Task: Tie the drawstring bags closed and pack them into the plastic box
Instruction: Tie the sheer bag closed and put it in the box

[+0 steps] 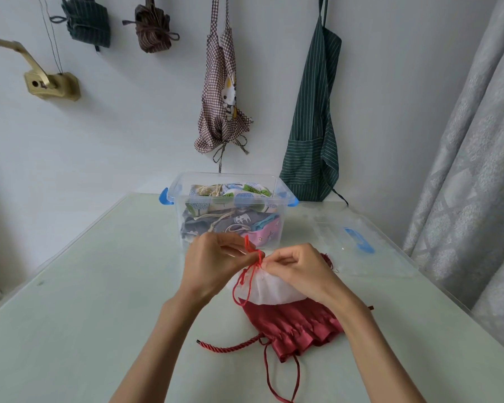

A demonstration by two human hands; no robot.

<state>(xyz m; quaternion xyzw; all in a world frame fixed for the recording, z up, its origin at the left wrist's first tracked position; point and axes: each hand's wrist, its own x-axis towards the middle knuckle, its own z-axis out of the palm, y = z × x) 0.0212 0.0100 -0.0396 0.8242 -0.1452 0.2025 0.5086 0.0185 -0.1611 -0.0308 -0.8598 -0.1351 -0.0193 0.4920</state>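
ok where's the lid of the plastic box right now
In the head view the clear lid with its blue handle lies flat on the table, to the right of the plastic box and beyond the right hand.

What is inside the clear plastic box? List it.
The plastic box holds tied drawstring bags: tree-print ones on top, a grey elephant-print one and a pink one below. The hands hide its lower front, and anything beneath is covered.

Pale table (85, 286): plastic box (230, 193), lid (358, 242), red bag (297, 327).
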